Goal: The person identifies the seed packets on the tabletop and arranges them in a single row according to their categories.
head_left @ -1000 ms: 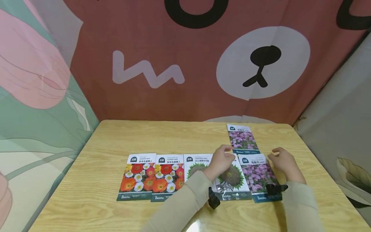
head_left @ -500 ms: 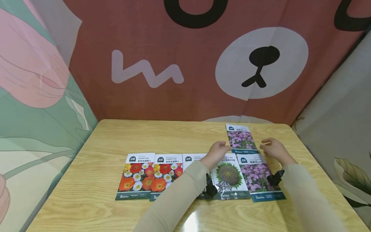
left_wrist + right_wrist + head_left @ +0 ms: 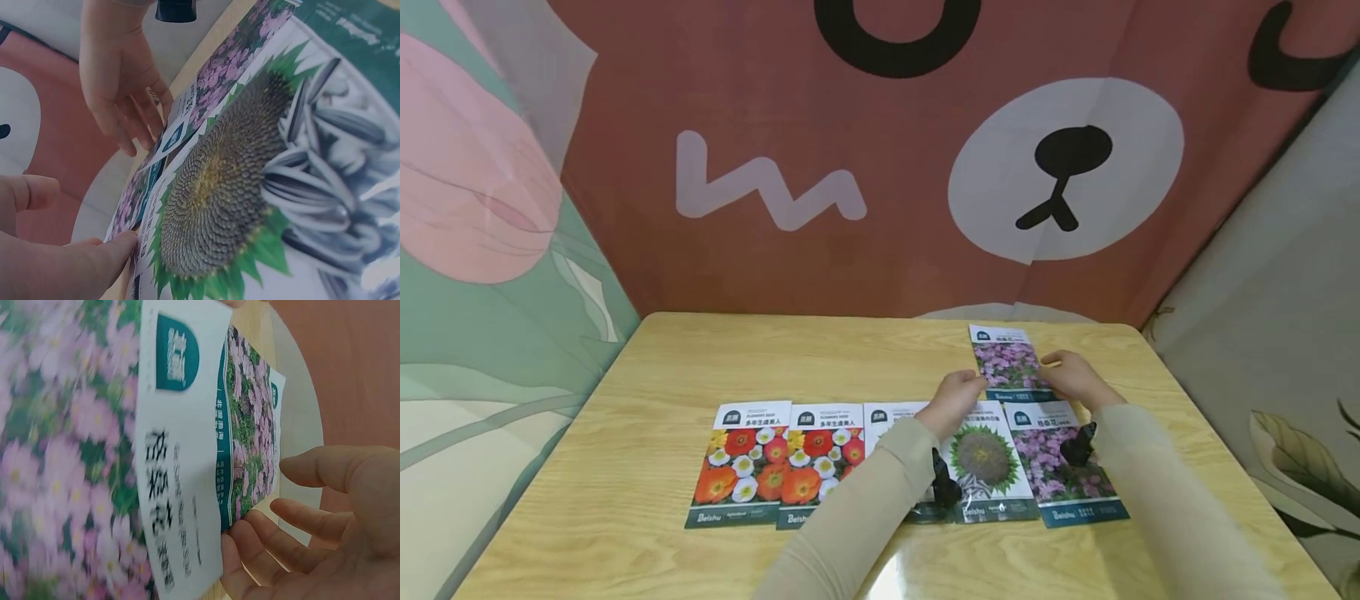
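Observation:
A seed packet with pink flowers (image 3: 1007, 364) lies at the back right of the table, above a row of packets. My left hand (image 3: 953, 402) is at its lower left edge. In the left wrist view the thumb stands apart from the fingers (image 3: 106, 259), which are close to the packet's edge. At the packet's right side is my right hand (image 3: 1075, 379); in the right wrist view its loosely bent fingers (image 3: 275, 540) reach the edge, thumb and fingertips apart. Below lies a second pink-flower packet (image 3: 1060, 467), partly under my right wrist.
Two poppy packets (image 3: 737, 479) (image 3: 820, 454) lie at the row's left. Two sunflower packets, one (image 3: 985, 458) plainly visible and one (image 3: 891, 412) mostly behind my left arm, fill the middle. The wooden table (image 3: 617, 467) meets a red printed cloth (image 3: 760, 267) behind.
My right hand has moved left and forward to the side of the back packet. My left hand has shifted slightly left and forward, off the sunflower packet. The head view has turned a little.

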A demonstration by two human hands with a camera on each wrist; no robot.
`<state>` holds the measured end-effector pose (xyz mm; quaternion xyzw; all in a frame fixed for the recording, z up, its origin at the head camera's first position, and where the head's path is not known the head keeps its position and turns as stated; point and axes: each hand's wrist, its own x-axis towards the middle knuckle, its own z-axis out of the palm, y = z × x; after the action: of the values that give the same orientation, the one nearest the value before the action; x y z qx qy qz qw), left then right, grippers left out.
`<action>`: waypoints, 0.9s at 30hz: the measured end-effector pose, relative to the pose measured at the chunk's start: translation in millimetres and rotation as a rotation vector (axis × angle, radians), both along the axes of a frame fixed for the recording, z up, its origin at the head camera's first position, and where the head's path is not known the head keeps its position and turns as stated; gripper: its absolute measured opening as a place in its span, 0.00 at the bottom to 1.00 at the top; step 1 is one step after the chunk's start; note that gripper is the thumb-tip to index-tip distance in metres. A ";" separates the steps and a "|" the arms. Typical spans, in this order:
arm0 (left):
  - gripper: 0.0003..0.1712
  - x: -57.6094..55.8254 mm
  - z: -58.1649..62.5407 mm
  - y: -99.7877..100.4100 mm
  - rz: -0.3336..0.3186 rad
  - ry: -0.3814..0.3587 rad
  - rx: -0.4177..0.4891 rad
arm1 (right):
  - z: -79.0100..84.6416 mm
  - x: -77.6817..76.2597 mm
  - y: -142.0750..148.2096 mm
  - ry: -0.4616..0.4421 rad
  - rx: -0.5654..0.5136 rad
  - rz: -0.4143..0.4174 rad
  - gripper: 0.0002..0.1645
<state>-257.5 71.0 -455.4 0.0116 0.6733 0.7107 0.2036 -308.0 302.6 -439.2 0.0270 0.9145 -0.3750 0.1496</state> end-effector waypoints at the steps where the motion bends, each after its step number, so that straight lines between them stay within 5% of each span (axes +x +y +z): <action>1: 0.34 -0.5 -0.8 0.7 0.000 -0.002 0.004 | -0.7 -0.6 -1.2 -0.015 -0.020 -0.009 0.35; 20: 0.29 -12.6 -5.8 -8.0 0.141 0.002 0.021 | 9.3 -1.5 -16.7 -0.021 -0.201 -0.122 0.30; 27: 0.29 -12.5 -5.1 -9.1 0.166 -0.011 0.148 | 13.0 -1.7 -12.3 -0.029 -0.179 -0.083 0.31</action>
<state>-270.1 61.9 -460.5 -0.0332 0.6165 0.7729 0.1465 -309.7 290.3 -426.2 0.0567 0.8732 -0.4605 0.1490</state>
